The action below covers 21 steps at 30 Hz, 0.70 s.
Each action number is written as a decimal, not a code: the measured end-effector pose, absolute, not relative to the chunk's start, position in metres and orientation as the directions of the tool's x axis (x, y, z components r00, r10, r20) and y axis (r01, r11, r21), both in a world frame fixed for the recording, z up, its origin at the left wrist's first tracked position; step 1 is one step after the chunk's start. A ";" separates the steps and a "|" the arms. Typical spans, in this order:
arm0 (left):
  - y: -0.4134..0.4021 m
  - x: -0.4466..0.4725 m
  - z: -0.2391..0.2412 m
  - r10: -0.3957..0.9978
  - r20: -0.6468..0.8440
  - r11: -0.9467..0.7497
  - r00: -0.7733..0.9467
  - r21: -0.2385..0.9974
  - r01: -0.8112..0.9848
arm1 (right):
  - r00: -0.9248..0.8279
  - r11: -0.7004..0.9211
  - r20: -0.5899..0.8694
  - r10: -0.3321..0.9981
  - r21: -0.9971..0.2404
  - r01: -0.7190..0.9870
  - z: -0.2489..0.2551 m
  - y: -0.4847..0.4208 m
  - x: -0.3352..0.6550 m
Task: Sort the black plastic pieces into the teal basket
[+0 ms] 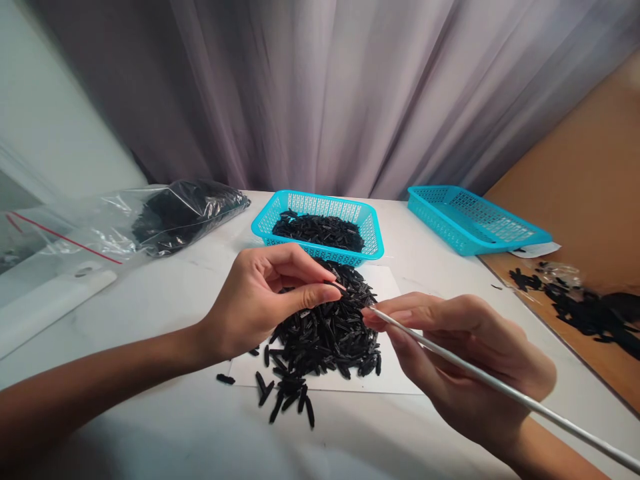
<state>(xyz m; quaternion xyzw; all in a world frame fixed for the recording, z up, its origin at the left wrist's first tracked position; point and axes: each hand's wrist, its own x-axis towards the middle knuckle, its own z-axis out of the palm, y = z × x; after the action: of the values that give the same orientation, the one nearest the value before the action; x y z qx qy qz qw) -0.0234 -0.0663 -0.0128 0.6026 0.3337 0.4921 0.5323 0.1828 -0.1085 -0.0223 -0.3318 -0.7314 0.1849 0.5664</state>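
My left hand [265, 287] pinches a small dark strip [339, 287] between thumb and index finger, above a heap of short black strips [325, 337]. To its right, my right hand [470, 360] is closed on a thin silvery-white rod [480, 371], whose tip points towards the pinched strip and stays a little apart from it. From the fingers the rod runs down to the lower right edge. A white sheet [400, 381] lies under the heap. Several loose strips [290, 393] are scattered in front of it.
Behind the heap stands a blue basket [377, 250] holding more black strips. Another blue basket [465, 233] is at the back right. A clear bag of black pieces [185, 213] lies at the left. More black pieces [590, 313] rest on the brown surface at right. Curtains hang behind.
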 end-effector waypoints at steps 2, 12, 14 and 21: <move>-0.066 -0.024 -0.013 0.927 0.233 -0.204 0.294 0.971 -0.124 | -0.134 0.714 0.710 0.692 -0.645 0.273 -0.022 -0.109 0.183; -0.067 -0.023 -0.013 0.932 0.217 -0.184 0.291 0.973 -0.136 | -0.154 0.702 0.691 0.706 -0.653 0.284 -0.022 -0.111 0.184; -0.067 -0.024 -0.013 0.933 0.216 -0.184 0.289 0.974 -0.136 | -0.153 0.705 0.694 0.704 -0.654 0.274 -0.022 -0.111 0.184; -0.068 -0.024 -0.014 0.929 0.234 -0.199 0.288 0.969 -0.146 | -0.142 0.716 0.708 0.691 -0.645 0.266 -0.020 -0.110 0.181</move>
<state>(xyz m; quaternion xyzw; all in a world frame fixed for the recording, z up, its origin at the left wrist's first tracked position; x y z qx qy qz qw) -0.0236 -0.0680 -0.0136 0.5935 0.3296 0.4974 0.5401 0.1807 -0.1095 -0.0202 -0.3270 -0.7321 0.1873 0.5675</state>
